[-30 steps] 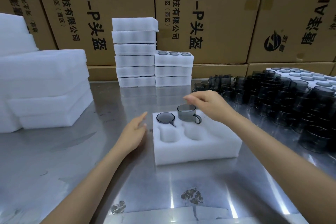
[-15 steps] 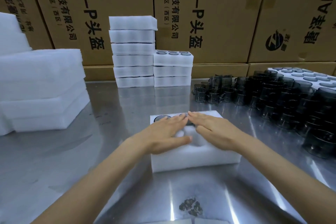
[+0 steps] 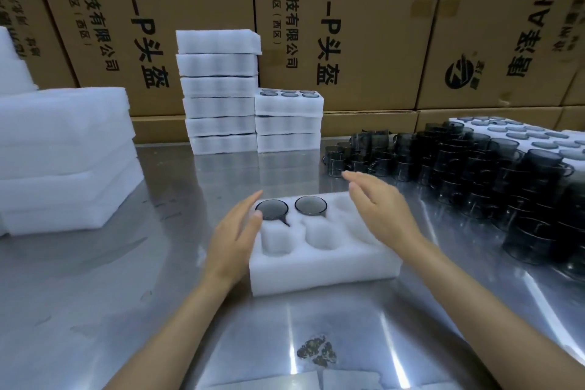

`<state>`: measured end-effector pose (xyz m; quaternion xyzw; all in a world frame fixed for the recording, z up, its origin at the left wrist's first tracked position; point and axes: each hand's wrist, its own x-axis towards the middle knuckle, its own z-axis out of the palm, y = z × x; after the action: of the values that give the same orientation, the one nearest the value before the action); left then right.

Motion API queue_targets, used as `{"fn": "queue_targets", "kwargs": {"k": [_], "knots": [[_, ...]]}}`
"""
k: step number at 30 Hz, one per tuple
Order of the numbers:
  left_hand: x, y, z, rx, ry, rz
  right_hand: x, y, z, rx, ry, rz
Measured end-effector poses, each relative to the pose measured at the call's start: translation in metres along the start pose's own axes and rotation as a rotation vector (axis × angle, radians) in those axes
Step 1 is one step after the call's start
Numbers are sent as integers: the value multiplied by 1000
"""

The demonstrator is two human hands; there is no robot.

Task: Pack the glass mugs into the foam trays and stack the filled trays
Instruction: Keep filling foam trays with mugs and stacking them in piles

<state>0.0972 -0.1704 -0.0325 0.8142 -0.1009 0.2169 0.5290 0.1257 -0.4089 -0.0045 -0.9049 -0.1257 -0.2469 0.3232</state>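
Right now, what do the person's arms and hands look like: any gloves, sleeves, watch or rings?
Both are bare. The left hand and right hand wear no gloves, and I see no rings. Both forearms are uncovered as far as the frame's lower edge, with no sleeve, watch or wristband in view. Anything worn above that is out of frame.

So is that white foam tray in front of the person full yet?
Not full. The white foam tray holds two dark glass mugs in its far pockets; the near pockets show bare foam.

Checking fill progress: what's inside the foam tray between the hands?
The foam tray holds two glass mugs in its far pockets; two near pockets are empty. The right hand covers the right-side pockets.
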Motion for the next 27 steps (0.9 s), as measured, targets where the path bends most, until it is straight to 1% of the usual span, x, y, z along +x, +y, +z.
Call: {"fn": "queue_targets", "kwargs": {"k": [2, 3, 7, 9, 12, 16, 18, 24, 27], "knots": [[-2, -11, -2, 4, -48, -106, 5, 15, -7, -42, 87, 70], [-1, -14, -2, 1, -62, -128, 9, 24, -12, -97, 117, 101], [2, -15, -2, -24, -77, -163, 34, 60, -49, -263, 246, 275], [2, -16, -1, -31, -74, -185, 48, 76, -69, -310, 266, 369], [1, -15, -2, -50, -74, -201, 63, 95, -92, -407, 214, 561], [1, -17, -3, -89, -123, -194, 70, 112, -102, -505, 34, 747], [2, -17, -2, -117, -140, -202, 71, 118, -101, -517, 10, 766], [4, -19, -4, -157, -158, -224, 71, 127, -97, -613, 71, 732], [4, -20, -4, -166, -164, -230, 72, 128, -95, -613, 90, 739]]}}
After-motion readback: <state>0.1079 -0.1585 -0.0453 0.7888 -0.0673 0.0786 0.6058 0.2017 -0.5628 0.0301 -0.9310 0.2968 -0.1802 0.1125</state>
